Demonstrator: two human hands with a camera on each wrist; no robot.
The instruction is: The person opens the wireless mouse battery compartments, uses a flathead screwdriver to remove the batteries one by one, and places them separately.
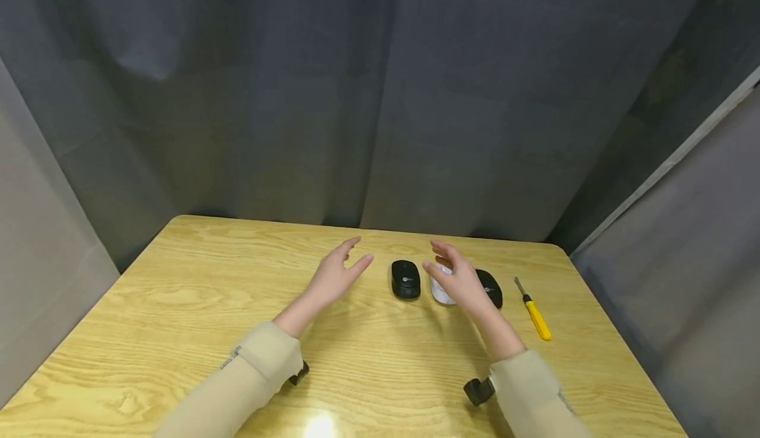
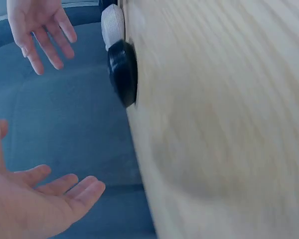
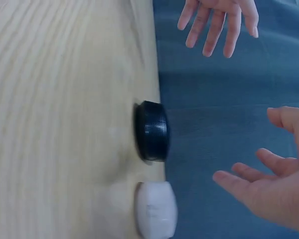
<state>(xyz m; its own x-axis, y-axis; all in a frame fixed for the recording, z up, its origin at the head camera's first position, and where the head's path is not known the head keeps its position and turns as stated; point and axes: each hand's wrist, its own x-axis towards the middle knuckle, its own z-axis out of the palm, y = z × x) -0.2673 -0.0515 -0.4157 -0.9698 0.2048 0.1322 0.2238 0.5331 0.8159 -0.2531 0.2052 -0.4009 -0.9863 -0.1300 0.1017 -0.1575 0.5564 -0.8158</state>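
Both hands hover above the wooden table, fingers loosely bent and holding nothing. The left hand [image 1: 334,278] is left of a black computer mouse [image 1: 406,280], with its thumb toward that mouse. In the head view the right hand [image 1: 460,278] overlaps a white mouse [image 1: 442,287] and partly covers a second black mouse [image 1: 489,289]. The left wrist view shows the left palm [image 2: 30,204] apart from the nearest black mouse [image 2: 123,73]. From the right wrist, the black mouse [image 3: 152,131] and white mouse [image 3: 156,210] sit on the table beside the right hand [image 3: 279,179].
A screwdriver [image 1: 536,317] with a yellow handle lies right of the mice, its shaft pointing away. The wooden table [image 1: 178,332] ends at a dark grey curtain [image 1: 285,95] behind. Pale panels stand at both sides.
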